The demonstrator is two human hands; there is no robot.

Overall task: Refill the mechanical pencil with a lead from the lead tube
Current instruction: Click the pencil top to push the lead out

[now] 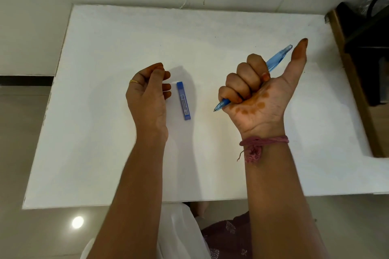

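A translucent blue mechanical pencil point(277, 58) is gripped in the fist of my right hand point(259, 92), above the right half of the white table point(105, 48). Its metal tip sticks out at the lower left of the fist and its cap end points up to the right, beside my raised thumb. A flat blue lead tube point(183, 100) lies on the table between my hands, lengthwise away from me. My left hand point(150, 90) hovers just left of the tube with its fingers curled; whether it pinches anything is hidden.
The white table's near edge runs across the lower part of the view. A dark object on a wooden surface point(366, 52) stands past the table's right edge. A wall rises behind the table, and tiled floor shows at the left.
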